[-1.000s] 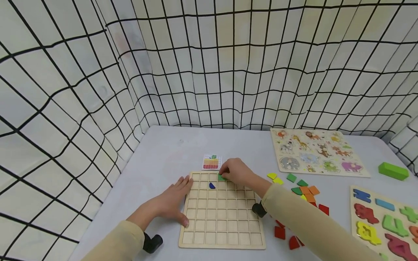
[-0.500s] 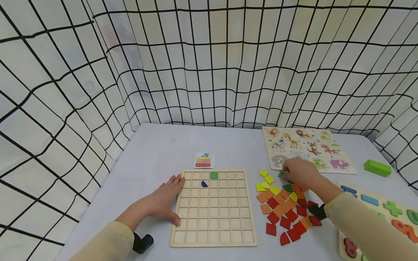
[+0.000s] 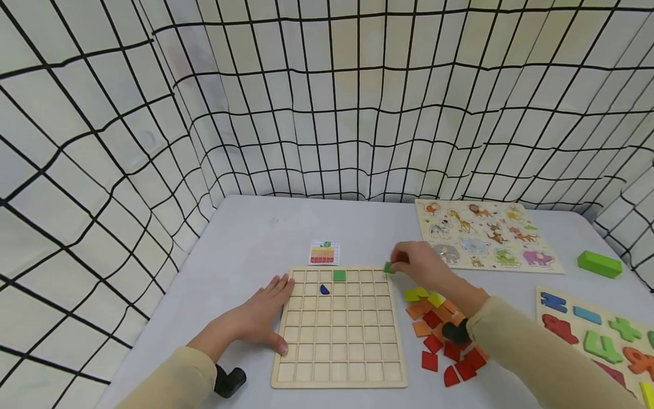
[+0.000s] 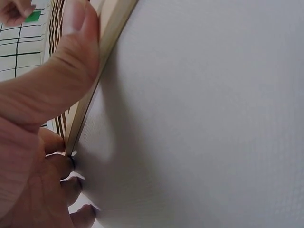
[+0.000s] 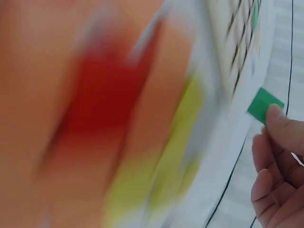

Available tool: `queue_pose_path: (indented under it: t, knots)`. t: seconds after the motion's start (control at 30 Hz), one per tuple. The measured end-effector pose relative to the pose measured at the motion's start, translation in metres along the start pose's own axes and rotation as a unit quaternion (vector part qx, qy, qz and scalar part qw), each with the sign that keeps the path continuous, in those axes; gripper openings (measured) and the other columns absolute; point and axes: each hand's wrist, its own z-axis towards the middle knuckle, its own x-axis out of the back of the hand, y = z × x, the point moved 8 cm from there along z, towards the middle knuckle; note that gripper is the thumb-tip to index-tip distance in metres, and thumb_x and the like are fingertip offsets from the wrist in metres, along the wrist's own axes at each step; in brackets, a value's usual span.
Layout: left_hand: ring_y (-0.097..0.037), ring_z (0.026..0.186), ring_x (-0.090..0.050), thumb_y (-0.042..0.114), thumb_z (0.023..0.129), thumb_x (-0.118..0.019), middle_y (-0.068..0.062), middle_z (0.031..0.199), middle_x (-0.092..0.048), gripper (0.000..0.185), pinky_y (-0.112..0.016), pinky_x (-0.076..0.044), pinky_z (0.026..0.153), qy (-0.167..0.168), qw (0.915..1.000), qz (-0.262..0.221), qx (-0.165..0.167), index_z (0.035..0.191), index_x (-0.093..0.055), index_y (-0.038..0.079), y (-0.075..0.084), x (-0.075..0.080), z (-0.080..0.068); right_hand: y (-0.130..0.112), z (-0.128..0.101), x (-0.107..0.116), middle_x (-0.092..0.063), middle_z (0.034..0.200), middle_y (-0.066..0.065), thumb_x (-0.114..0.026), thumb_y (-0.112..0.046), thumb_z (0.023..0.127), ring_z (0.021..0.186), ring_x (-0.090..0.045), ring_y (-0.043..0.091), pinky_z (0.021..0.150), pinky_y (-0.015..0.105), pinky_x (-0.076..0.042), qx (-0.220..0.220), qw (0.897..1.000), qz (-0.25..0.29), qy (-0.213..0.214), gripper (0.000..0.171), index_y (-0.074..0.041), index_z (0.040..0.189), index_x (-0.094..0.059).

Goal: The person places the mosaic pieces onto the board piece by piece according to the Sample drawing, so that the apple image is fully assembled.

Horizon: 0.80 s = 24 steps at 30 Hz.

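Note:
My right hand point(image 3: 421, 264) pinches a green square tile point(image 5: 262, 105) between thumb and fingers, near the far right corner of a wooden grid board point(image 3: 337, 384). With its fingers spread, my left hand point(image 3: 258, 318) rests along the board's left edge; its thumb point(image 4: 78, 57) lies on the rim in the left wrist view. On the board, one green square point(image 3: 339, 275) sits in a top-row cell and a dark blue rounded piece point(image 3: 325, 289) in the second row. A small printed picture card point(image 3: 324, 253) lies just behind the board.
Right of the board lies a loose pile of red tiles point(image 3: 430, 360), orange tiles point(image 3: 421, 328) and yellow tiles point(image 3: 411, 295), partly under my right forearm. Farther right are an animal puzzle point(image 3: 485, 233), a letter puzzle point(image 3: 587, 335) and a green block point(image 3: 599, 264). Black netting surrounds the table.
My right hand left a green square on the board, went right to the tile pile, and has come back left holding another green tile. The left hand has stayed on the board's edge.

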Motion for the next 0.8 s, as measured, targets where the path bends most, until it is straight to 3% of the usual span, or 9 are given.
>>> queue_pose_path:
  t: [0.07, 0.17, 0.3, 0.5, 0.57, 0.67, 0.8]
  knots:
    - [-0.048, 0.157, -0.006, 0.039, 0.066, -0.096, -0.029, 0.169, -0.01, 0.131, -0.069, -0.015, 0.123, -0.002, 1.0, -0.004, -0.003, 0.16, -0.017, -0.008, 0.002, -0.003, 0.003, -0.02, 0.009, -0.016, -0.068, 0.083, 0.002, -0.073, -0.008, 0.094, 0.074, -0.054, 0.014, 0.068, 0.027, -0.048, 0.018, 0.999, 0.033, -0.015, 0.006, -0.008, 0.088, -0.069]
    - [-0.048, 0.158, -0.006, 0.04, 0.067, -0.096, -0.028, 0.169, -0.01, 0.131, -0.068, -0.016, 0.123, -0.007, 0.9999, -0.008, -0.01, 0.16, -0.017, -0.008, 0.004, -0.008, 0.006, -0.034, 0.02, -0.037, -0.068, 0.082, 0.0, -0.073, -0.009, 0.094, 0.074, -0.054, 0.013, 0.069, 0.027, -0.049, 0.009, 0.999, 0.035, -0.031, 0.006, -0.009, 0.088, -0.071]
    - [-0.047, 0.158, -0.005, 0.041, 0.067, -0.095, -0.027, 0.17, -0.009, 0.131, -0.067, -0.015, 0.124, -0.011, 0.9998, -0.008, -0.012, 0.16, -0.016, -0.007, 0.004, -0.012, 0.01, -0.037, 0.028, -0.052, -0.07, 0.083, 0.0, -0.075, -0.009, 0.092, 0.075, -0.057, 0.012, 0.072, 0.029, -0.053, -0.022, 0.999, 0.009, -0.037, 0.007, -0.009, 0.086, -0.074]
    - [-0.045, 0.159, -0.005, 0.041, 0.067, -0.095, -0.026, 0.17, -0.009, 0.131, -0.066, -0.015, 0.125, -0.011, 0.9999, -0.01, -0.008, 0.161, -0.016, -0.006, 0.004, -0.016, 0.012, -0.036, 0.028, -0.056, -0.076, 0.09, 0.002, -0.075, -0.009, 0.092, 0.08, -0.063, 0.013, 0.078, 0.033, -0.058, -0.025, 0.998, -0.021, -0.05, 0.005, -0.007, 0.092, -0.08]
    - [-0.046, 0.158, -0.005, 0.041, 0.067, -0.095, -0.027, 0.17, -0.009, 0.131, -0.067, -0.015, 0.124, -0.011, 0.9998, -0.011, -0.009, 0.16, -0.016, -0.007, 0.004, -0.016, 0.011, -0.033, 0.025, -0.05, -0.077, 0.096, 0.004, -0.073, -0.008, 0.093, 0.085, -0.065, 0.014, 0.08, 0.032, -0.058, -0.021, 0.998, -0.017, -0.051, 0.009, -0.006, 0.099, -0.08]
    - [-0.046, 0.158, -0.005, 0.042, 0.067, -0.095, -0.026, 0.17, -0.009, 0.132, -0.066, -0.015, 0.124, -0.009, 0.9999, -0.006, -0.004, 0.161, -0.016, -0.006, 0.002, -0.014, 0.01, -0.019, 0.017, -0.024, -0.077, 0.101, 0.008, -0.07, -0.006, 0.095, 0.086, -0.067, 0.015, 0.077, 0.032, -0.059, -0.001, 0.999, -0.01, -0.042, 0.013, -0.003, 0.105, -0.078]
    - [-0.046, 0.158, -0.005, 0.042, 0.067, -0.095, -0.027, 0.17, -0.009, 0.132, -0.066, -0.015, 0.125, -0.004, 1.0, 0.003, -0.001, 0.161, -0.016, -0.007, 0.0, -0.007, 0.008, 0.027, -0.005, 0.025, -0.076, 0.094, 0.009, -0.068, -0.006, 0.096, 0.079, -0.064, 0.017, 0.07, 0.032, -0.055, -0.009, 0.997, -0.055, -0.06, 0.01, -0.002, 0.099, -0.077]
